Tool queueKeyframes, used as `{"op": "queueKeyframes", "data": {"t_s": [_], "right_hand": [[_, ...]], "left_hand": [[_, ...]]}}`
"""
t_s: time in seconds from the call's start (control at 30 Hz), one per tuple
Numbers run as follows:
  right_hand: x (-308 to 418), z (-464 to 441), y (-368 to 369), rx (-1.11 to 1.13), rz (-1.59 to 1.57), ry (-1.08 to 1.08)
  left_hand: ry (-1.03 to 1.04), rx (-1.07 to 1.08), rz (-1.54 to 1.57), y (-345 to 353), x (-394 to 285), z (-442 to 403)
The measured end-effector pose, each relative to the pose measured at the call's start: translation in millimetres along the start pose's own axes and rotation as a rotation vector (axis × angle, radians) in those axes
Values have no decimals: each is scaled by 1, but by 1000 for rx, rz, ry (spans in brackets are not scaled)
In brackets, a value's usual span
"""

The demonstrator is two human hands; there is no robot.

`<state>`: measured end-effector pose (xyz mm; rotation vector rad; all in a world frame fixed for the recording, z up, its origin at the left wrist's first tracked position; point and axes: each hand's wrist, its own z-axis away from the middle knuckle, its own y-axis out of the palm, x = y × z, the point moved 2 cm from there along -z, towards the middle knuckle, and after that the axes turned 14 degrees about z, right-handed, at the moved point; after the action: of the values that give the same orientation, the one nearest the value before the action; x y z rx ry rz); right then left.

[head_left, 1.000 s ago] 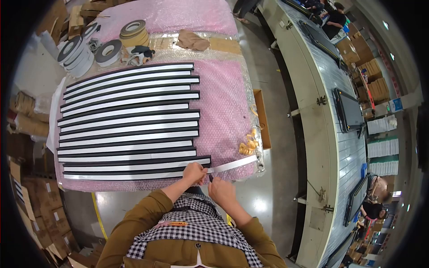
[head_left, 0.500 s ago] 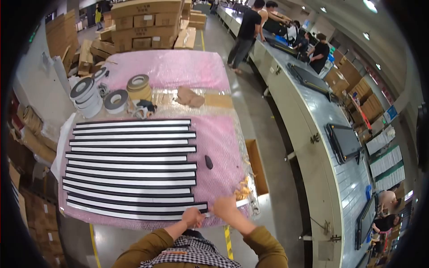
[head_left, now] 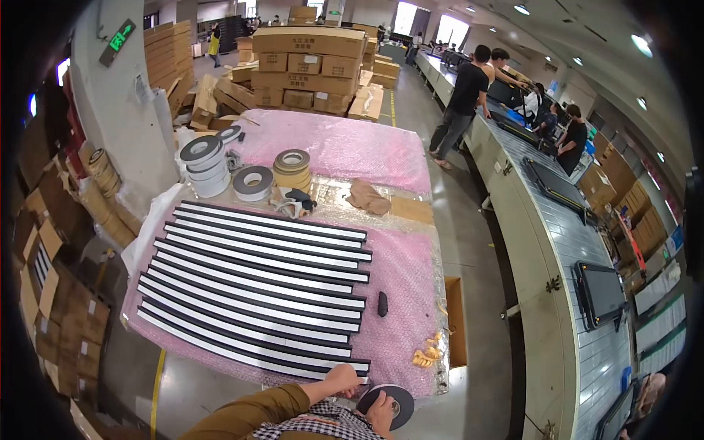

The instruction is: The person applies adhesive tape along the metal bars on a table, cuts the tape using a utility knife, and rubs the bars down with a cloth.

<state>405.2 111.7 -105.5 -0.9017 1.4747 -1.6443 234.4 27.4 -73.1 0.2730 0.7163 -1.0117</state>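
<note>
Cardboard cartons point(head_left: 308, 81) stood stacked beyond a work surface spread with pink bubble wrap point(head_left: 402, 264); at far left an open carton point(head_left: 50, 238) showed black-and-white striped pieces point(head_left: 42, 264) inside, while a brown box point(head_left: 457, 330) stood beside the surface's right edge, its contents hidden; black strips with white faces point(head_left: 253, 282) lay in rows across the wrap; at the near edge, the right hand point(head_left: 380, 414) gripped a dark tape roll point(head_left: 403, 397), fingers curled over its face; the left hand point(head_left: 342, 380), fingers drawn together, was at the nearest strip's right end, just beside the roll; what it pinched, if anything, could not be told.
</note>
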Motion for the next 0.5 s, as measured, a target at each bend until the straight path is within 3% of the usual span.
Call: {"op": "queueKeyframes", "data": {"t_s": [0.07,0.23,0.33,0.5], "right_hand": [[0,10,3,-95,-169,75],[-15,5,-13,-160,-241,45],[-12,-6,-54,83,71,-73],[-29,-46,-93,367,126,-180]], "left_hand": [[19,15,2,1,3,2],[40,37,-8,1,2,2],[26,30,-3,1,0,2],[47,28,-31,0,0,-1]]}}
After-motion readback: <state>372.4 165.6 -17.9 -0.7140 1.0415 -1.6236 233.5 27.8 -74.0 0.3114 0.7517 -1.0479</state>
